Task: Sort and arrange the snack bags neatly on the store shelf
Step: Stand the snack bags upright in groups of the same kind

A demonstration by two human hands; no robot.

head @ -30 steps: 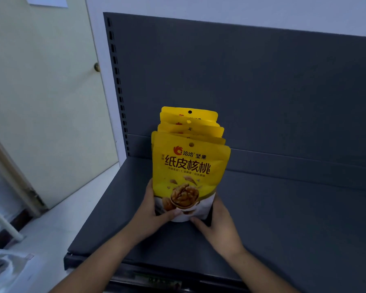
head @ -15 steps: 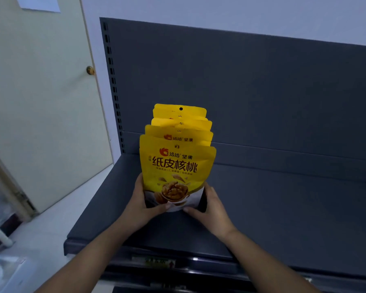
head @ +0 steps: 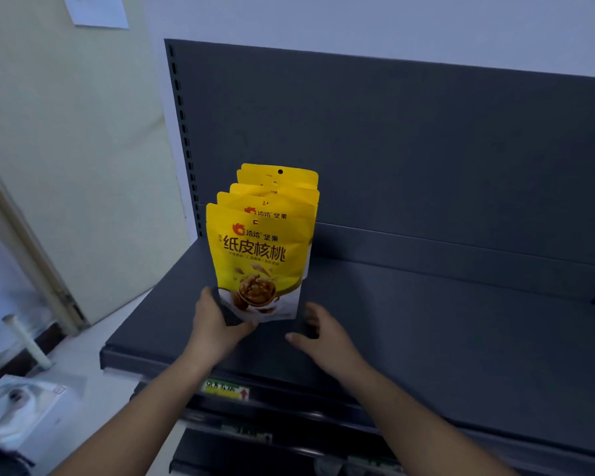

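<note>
Head view: upright yellow plastic snack bags (head: 261, 255) file front-to-back at dark grey metal shelf (head: 443, 321) left end, left hand (head: 217, 326) gripping front bag's bottom-left corner, right hand (head: 327, 338) spread, empty, just right.

snack bags (head: 260, 255): glossy yellow plastic film | shelf (head: 426, 324): matt dark-grey smooth metal | door (head: 66, 149): matt cream paint

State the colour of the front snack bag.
The front bag is bright yellow, fading to white at the bottom, with a walnut picture. The head view shows it best.
</note>
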